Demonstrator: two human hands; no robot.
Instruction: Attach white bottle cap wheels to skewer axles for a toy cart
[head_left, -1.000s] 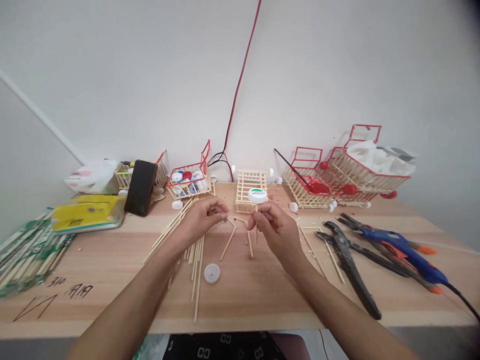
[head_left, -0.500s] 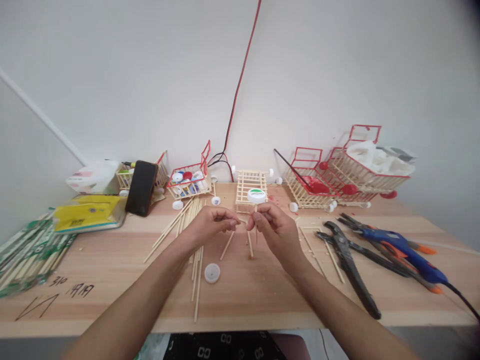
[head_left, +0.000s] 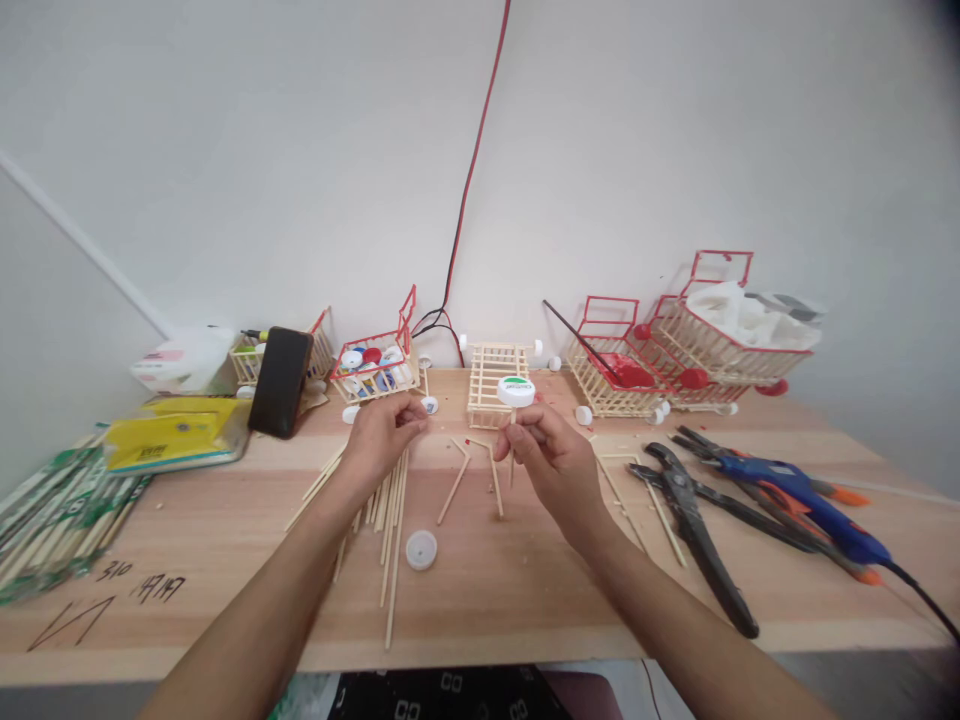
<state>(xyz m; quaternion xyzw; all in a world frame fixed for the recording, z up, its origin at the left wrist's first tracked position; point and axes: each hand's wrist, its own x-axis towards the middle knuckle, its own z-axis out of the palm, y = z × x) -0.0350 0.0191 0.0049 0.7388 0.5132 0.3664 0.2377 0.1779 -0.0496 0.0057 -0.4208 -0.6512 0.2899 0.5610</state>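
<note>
My right hand (head_left: 555, 455) pinches a thin wooden stick (head_left: 512, 470). A white bottle cap (head_left: 516, 391) with a green mark sits on the stick's top end. My left hand (head_left: 386, 435) is closed above the loose sticks, its thumb against curled fingers; whatever they hold, if anything, is hidden. Close to its fingertips is a small white cap (head_left: 429, 404) on a stick. Behind my right hand stands a frame of wooden sticks (head_left: 486, 385) with white cap wheels. Between my hands lie short joined sticks (head_left: 454, 485), and nearer me a translucent cap (head_left: 421, 550).
Stick-built carts with red trim (head_left: 615, 375) line the wall, one holding bottle caps (head_left: 367, 365). Cutting pliers (head_left: 701, 535) and a blue glue gun (head_left: 806, 505) lie at right. On the left are a phone (head_left: 280, 382), a yellow packet (head_left: 176, 432) and bagged sticks (head_left: 67, 520).
My left hand has drawn away from my right, moving left and slightly back toward the small cap. My right hand still holds the capped stick in nearly the same place.
</note>
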